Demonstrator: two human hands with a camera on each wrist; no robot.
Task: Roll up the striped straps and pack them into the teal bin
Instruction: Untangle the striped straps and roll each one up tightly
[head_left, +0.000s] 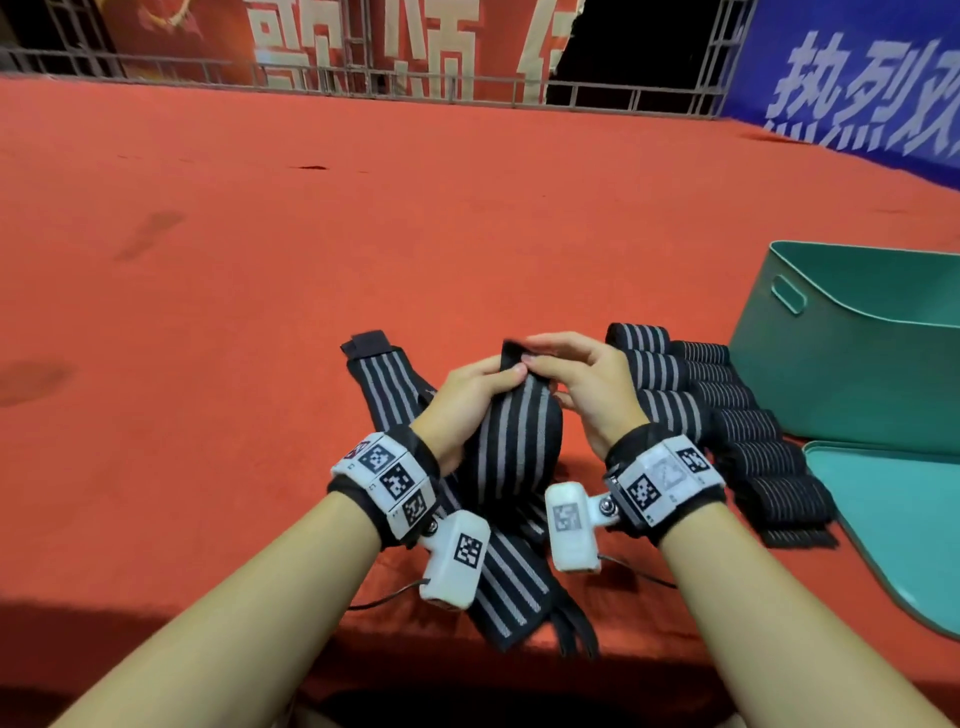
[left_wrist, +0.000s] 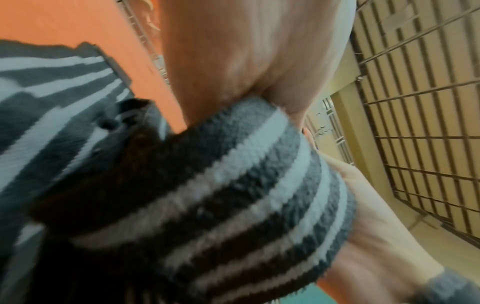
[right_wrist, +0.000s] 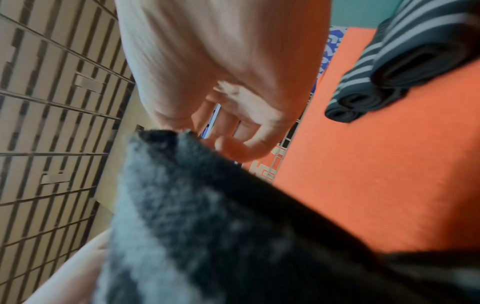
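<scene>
A black strap with grey stripes (head_left: 511, 436) is lifted off the red table between both hands. My left hand (head_left: 475, 395) grips its upper end, thumb on the front face. My right hand (head_left: 576, 371) pinches the plain black tip at the top. Close up, the striped strap (left_wrist: 233, 185) bends over my left hand, and the strap's dark end (right_wrist: 207, 195) sits under my right fingers (right_wrist: 233, 148). Another flat strap (head_left: 384, 384) lies on the table at the left. Several rolled straps (head_left: 691, 379) lie in rows by the teal bin (head_left: 857, 353), which looks empty where visible.
The bin's teal lid (head_left: 893, 525) lies flat at the right near the table's front edge. Red cloth (head_left: 260, 260) covers the table, wide and bare to the left and back. A metal railing (head_left: 363, 78) and banners stand beyond it.
</scene>
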